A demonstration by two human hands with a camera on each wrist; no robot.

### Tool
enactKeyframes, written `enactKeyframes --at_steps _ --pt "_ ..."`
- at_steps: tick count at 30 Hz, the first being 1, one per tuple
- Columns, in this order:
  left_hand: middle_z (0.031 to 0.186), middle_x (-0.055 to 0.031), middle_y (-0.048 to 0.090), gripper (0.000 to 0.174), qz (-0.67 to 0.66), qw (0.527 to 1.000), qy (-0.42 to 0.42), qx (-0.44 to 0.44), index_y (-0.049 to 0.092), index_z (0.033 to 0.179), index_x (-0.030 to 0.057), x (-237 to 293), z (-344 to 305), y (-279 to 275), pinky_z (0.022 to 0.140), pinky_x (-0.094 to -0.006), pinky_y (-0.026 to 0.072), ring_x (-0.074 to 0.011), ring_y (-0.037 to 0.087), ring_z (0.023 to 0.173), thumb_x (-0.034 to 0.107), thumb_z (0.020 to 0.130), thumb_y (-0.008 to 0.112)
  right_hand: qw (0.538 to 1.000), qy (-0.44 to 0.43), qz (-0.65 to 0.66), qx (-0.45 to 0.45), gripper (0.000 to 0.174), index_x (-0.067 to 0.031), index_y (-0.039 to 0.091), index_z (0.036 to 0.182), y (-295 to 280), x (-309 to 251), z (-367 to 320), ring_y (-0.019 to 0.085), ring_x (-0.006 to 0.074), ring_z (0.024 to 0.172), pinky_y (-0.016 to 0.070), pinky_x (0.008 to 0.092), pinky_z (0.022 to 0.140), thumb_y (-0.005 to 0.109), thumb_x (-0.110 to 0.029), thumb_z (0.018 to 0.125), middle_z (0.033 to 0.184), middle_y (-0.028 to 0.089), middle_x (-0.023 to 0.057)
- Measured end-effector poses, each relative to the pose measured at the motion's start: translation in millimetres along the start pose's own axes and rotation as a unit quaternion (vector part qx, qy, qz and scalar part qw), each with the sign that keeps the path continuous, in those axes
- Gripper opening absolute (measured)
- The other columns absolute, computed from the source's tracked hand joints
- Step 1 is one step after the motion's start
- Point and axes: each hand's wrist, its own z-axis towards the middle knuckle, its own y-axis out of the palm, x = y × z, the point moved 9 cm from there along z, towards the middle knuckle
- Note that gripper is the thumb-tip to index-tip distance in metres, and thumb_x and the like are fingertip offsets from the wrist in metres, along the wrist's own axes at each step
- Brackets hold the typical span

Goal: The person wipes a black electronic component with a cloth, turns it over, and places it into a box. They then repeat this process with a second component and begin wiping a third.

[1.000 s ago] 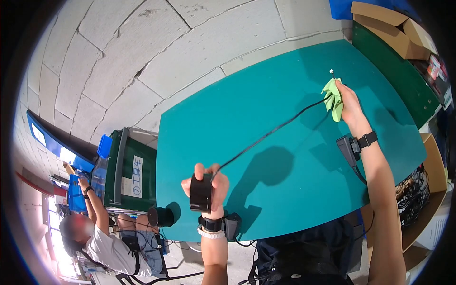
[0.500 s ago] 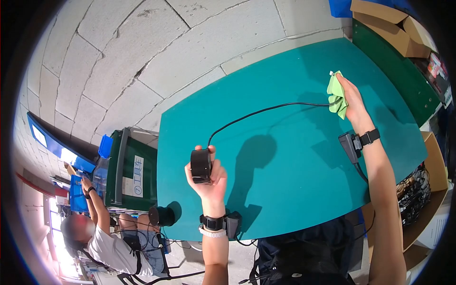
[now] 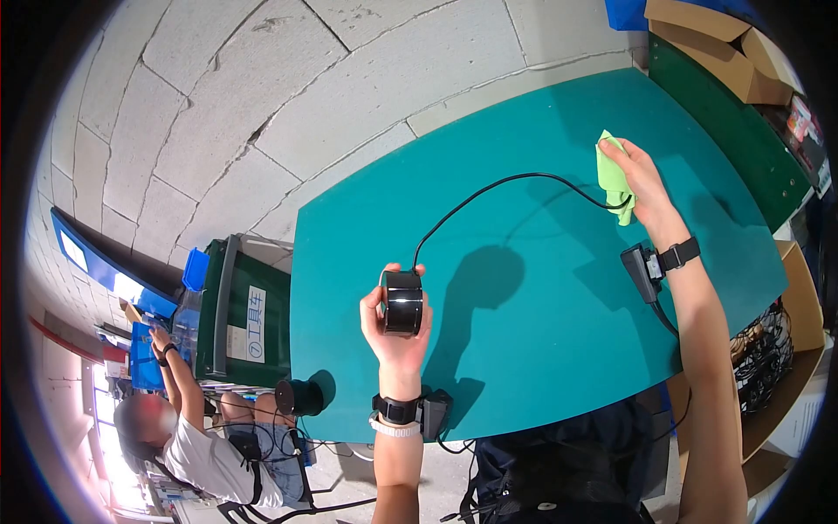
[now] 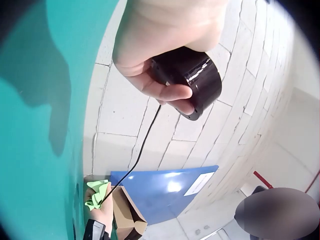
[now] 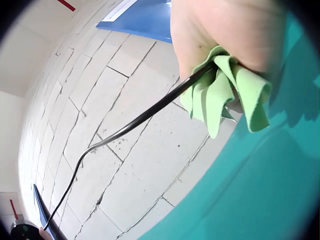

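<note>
A glossy black cylindrical device [image 3: 403, 304] is gripped by my left hand [image 3: 397, 348], raised over the green table. In the left wrist view, the fingers curl round the side of the black device [image 4: 205, 82]. From it a black cable [image 3: 489, 184] arches across to my right hand [image 3: 648, 185]. That hand holds a light green cloth [image 3: 613, 168], bunched round the cable. Close up in the right wrist view, the cable [image 5: 150, 110] enters the folds of the green cloth [image 5: 215, 102]; its far end is hidden there.
Another black cylinder [image 3: 301, 397] stands at the left edge of the green table [image 3: 541, 332]. A green cart [image 3: 244, 341] is beyond that edge, with a seated person [image 3: 214, 454] nearby. Cardboard boxes [image 3: 711, 52] lie at the far right, a block wall [image 3: 393, 79] behind.
My left hand has turned the black device and shifted slightly up and right. The cable has gone from nearly straight to a slack arch. A white connector beyond the cloth is now out of sight.
</note>
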Motion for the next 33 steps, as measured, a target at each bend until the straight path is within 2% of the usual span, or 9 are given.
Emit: enactKeyframes --at_steps 8,15,17,21,24,27,30,31,33 --pt "0.116 -0.0177 0.053 0.036 0.057 0.998 0.009 0.039 0.052 0.118 0.0079 -2 -3 2 0.038 -0.0232 0.0314 -0.0134 0.039 0.047 0.031 0.09 0.047 0.997 -0.063 -0.052 0.0 0.036 -0.0023 0.059 0.11 -2 -7 1 0.056 0.0073 0.073 0.0458 0.0235 0.064 0.063 -0.032 0.089 0.088 0.06 -0.0002" --pt "0.13 -0.0158 0.049 0.037 0.041 0.996 0.038 0.063 0.049 0.126 0.0101 1 -3 2 0.053 -0.024 0.042 -0.0144 0.053 0.069 0.03 0.095 0.045 0.999 -0.046 -0.004 0.024 0.046 -0.002 0.058 0.112 1 -1 -2 0.054 0.0098 0.089 0.0418 0.0254 0.083 0.037 -0.041 0.1 0.095 0.06 0.0013" --pt "0.135 -0.0079 0.045 0.043 0.078 0.995 0.063 -0.008 0.043 0.133 0.0156 8 -1 3 0.093 -0.0329 0.042 -0.0166 0.047 0.118 0.035 0.095 0.047 0.998 -0.037 -0.02 0.036 0.047 -0.0021 0.058 0.113 -1 -1 -3 0.054 0.0103 0.092 0.0403 0.0261 0.087 0.035 -0.041 0.1 0.097 0.06 0.0018" --pt "0.133 -0.0107 0.048 0.041 0.056 0.988 0.145 0.019 0.044 0.131 0.0111 20 -2 3 0.079 -0.0325 0.0461 -0.0199 0.057 0.099 0.03 0.095 0.05 0.992 -0.072 -0.07 0.081 0.044 -0.0026 0.051 0.122 -27 -4 10 0.05 0.0188 0.107 0.0383 0.0305 0.094 0.042 -0.038 0.098 0.117 0.053 0.0099" --pt "0.132 -0.0095 0.048 0.043 0.104 0.982 0.156 0.019 0.042 0.132 0.0102 23 -3 2 0.096 -0.042 0.0431 -0.0237 0.052 0.113 0.029 0.094 0.052 0.954 -0.125 -0.224 0.154 0.048 -0.004 0.044 0.128 -40 -10 10 0.043 0.0301 0.119 0.0365 0.0382 0.098 0.054 -0.033 0.091 0.132 0.041 0.0155" --pt "0.131 -0.0134 0.043 0.067 0.174 0.976 0.132 -0.027 0.023 0.143 0.0085 15 -2 17 0.101 -0.0612 0.0385 -0.0308 0.048 0.121 0.026 0.089 0.059 0.8 -0.314 -0.457 0.23 0.042 -0.0076 0.051 0.123 -23 -37 -8 0.043 0.0342 0.119 0.0343 0.0442 0.099 0.059 -0.026 0.086 0.129 0.045 0.0138" --pt "0.131 -0.0142 0.043 0.068 0.183 0.979 0.079 -0.049 0.024 0.142 0.0081 -1 -2 28 0.1 -0.0601 0.0405 -0.0324 0.049 0.119 0.023 0.088 0.061 0.772 -0.288 -0.56 0.089 0.033 -0.0096 0.057 0.113 15 -33 -18 0.045 0.0328 0.118 0.0356 0.0419 0.096 0.06 -0.024 0.084 0.127 0.048 0.0118" --pt "0.131 -0.0143 0.044 0.062 0.187 0.979 0.06 -0.051 0.028 0.139 0.0095 -6 -2 29 0.1 -0.0629 0.0374 -0.0331 0.047 0.121 0.02 0.087 0.06 0.79 -0.295 -0.535 0.05 0.022 -0.0085 0.06 0.101 24 -30 -21 0.049 0.0303 0.111 0.0369 0.0395 0.091 0.061 -0.021 0.084 0.116 0.053 0.0097" --pt "0.131 -0.0154 0.045 0.064 0.2 0.978 0.038 -0.053 0.026 0.139 0.0099 -13 -5 29 0.1 -0.0629 0.0379 -0.034 0.048 0.12 0.018 0.086 0.061 0.782 -0.333 -0.523 0.057 0.018 -0.0077 0.059 0.098 38 -36 -37 0.05 0.0299 0.106 0.0375 0.0397 0.089 0.06 -0.02 0.084 0.109 0.054 0.0094"
